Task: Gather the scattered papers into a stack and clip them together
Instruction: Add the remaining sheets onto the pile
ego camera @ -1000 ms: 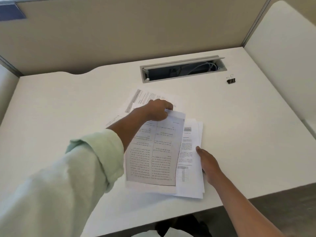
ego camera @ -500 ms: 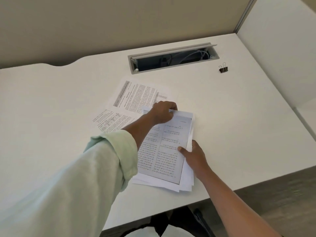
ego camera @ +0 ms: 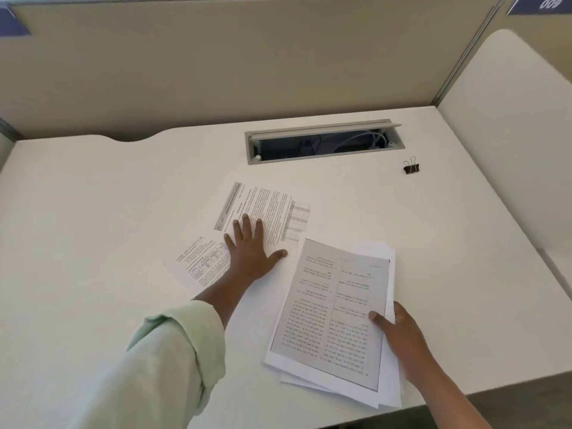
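Observation:
A loose stack of printed papers (ego camera: 334, 308) lies near the white desk's front edge. My right hand (ego camera: 399, 335) grips the stack's right side, thumb on the top sheet. My left hand (ego camera: 250, 246) lies flat with spread fingers on a printed sheet (ego camera: 269, 205) further back. Another printed sheet (ego camera: 201, 261) lies to the left, partly under my left wrist. A small black binder clip (ego camera: 411, 167) stands alone at the desk's back right, far from both hands.
An open cable slot (ego camera: 322, 144) with wires is set into the desk (ego camera: 93, 243) behind the papers. Beige partition walls (ego camera: 216, 72) close off the back, and a white panel (ego camera: 510, 134) stands at the right.
My left hand let go of the stack's top edge and moved back and left onto the far printed sheet. My right hand stayed on the stack's right side.

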Available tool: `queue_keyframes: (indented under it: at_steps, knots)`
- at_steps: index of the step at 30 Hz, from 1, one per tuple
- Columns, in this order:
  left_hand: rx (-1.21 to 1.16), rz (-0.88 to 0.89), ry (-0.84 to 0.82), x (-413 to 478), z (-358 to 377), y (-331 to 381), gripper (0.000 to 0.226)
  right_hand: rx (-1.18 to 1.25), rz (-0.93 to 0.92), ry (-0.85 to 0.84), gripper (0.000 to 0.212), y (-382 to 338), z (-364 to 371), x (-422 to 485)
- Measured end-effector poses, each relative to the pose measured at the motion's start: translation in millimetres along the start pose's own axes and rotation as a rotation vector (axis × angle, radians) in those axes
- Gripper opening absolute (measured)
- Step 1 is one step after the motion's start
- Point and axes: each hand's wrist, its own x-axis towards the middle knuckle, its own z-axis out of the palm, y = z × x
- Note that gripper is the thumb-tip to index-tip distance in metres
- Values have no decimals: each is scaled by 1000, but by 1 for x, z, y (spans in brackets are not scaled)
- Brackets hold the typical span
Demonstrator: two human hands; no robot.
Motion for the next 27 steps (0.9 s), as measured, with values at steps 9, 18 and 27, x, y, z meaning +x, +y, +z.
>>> queue_keyframes:
  at_steps: [9,18,27]
  knots:
    - [114,197,-47,28,-31,-39,111,26,57,8,20,3,-49,25]
    - [144,107,-80,7,6,29,137,-55,79,-17,18,-11,-61,51]
    - [-301,-28,247,4,-27,40,48,-122,68,-68,19,-11,-64,69]
